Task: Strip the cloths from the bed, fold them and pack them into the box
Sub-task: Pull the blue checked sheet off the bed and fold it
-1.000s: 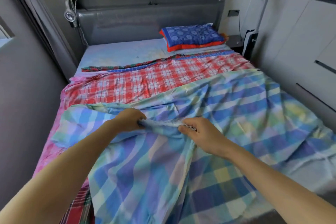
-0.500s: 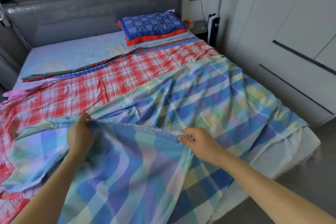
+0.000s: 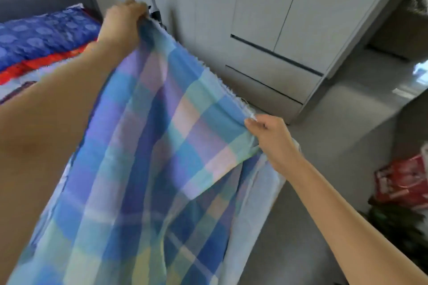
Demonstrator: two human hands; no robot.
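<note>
A blue, purple and green checked cloth (image 3: 148, 146) hangs in the air, stretched along its frayed top edge between my two hands. My left hand (image 3: 122, 23) grips that edge high up near the wall. Lower and to the right, my right hand (image 3: 271, 139) pinches the same edge. The cloth drapes down and covers most of the bed below. At far left a blue patterned pillow with a red side (image 3: 41, 39) lies on the bed. No box is in view.
Pale grey wardrobe doors and drawers (image 3: 278, 30) stand right behind the cloth. Grey floor (image 3: 347, 122) runs to the right. A red printed bag (image 3: 405, 180) and a dark green object (image 3: 398, 222) sit on the floor at the right edge.
Both hands have lifted the checked cloth off the bed and spread apart along its edge. The view has swung right, from the bed toward the wardrobe and floor.
</note>
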